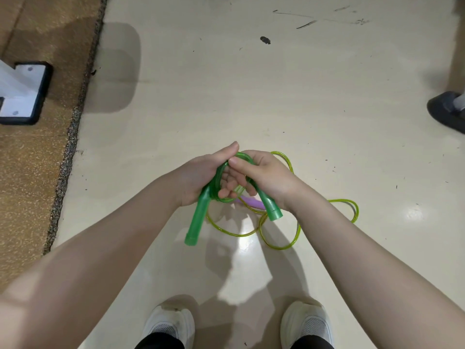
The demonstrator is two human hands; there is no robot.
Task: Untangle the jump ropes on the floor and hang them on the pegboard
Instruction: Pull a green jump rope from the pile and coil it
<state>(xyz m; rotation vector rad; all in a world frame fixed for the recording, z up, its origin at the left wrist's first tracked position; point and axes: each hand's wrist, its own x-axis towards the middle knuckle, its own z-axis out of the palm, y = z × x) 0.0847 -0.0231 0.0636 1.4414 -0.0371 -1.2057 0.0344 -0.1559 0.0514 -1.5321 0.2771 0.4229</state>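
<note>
My left hand (201,176) and my right hand (266,177) meet at the middle of the view, both closed around a coiled green jump rope (219,182). Its two green handles hang down from the hands, one at the left (197,221) and one at the right (270,206). On the floor under the hands lies a yellow-green jump rope (279,245) in loose loops. A purple handle (253,203) shows beneath my right hand. No pegboard is in view.
A brown mat (32,157) with a dark edge covers the floor at the left, and a white stand foot with black rim (24,93) rests on it. Another person's dark shoe (448,114) is at the right edge. My white shoes (171,326) are at the bottom.
</note>
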